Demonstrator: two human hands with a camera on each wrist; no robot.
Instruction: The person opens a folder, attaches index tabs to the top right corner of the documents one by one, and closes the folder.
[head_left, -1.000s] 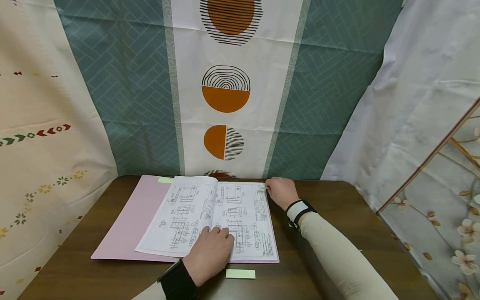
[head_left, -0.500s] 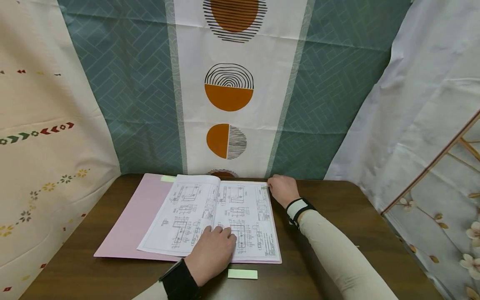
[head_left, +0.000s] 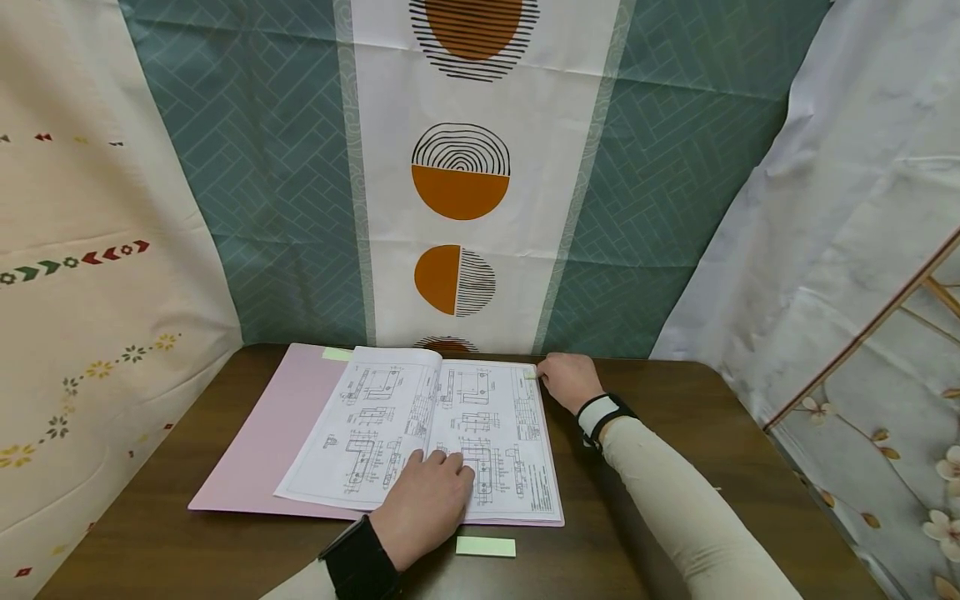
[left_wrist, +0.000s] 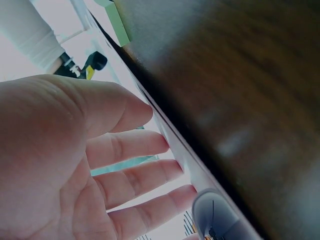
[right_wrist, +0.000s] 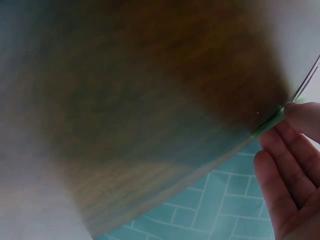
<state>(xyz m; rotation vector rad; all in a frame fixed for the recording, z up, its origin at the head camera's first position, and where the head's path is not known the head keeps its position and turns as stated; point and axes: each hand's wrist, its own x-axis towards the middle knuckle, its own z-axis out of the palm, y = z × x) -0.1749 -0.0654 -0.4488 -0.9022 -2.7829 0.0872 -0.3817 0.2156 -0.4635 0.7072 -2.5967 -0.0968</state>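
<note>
A pink folder (head_left: 258, 450) lies open on the table, with a stack of pages printed with technical drawings (head_left: 498, 417) turned open on it. My left hand (head_left: 427, 504) rests on the lower middle of the pages, fingers extended. In the left wrist view, its fingertips (left_wrist: 172, 197) meet the paper near the edge. At the top right corner of the right page, my right hand (head_left: 568, 383) pinches a pale green sticky tab (right_wrist: 270, 123) at the page edge between thumb and fingers. How much of the tab is stuck to the page cannot be told.
A pad of pale green sticky notes (head_left: 486, 547) lies on the brown table (head_left: 660, 408) in front of the folder. Another green tab (head_left: 337, 354) shows at the top of the left cover. A patterned curtain (head_left: 300, 208) hangs behind the table's back edge.
The head view has shifted slightly. Both hands stay in nearly the same places on the pages, and the green tab by the right fingers shows a little more than half a second ago.
</note>
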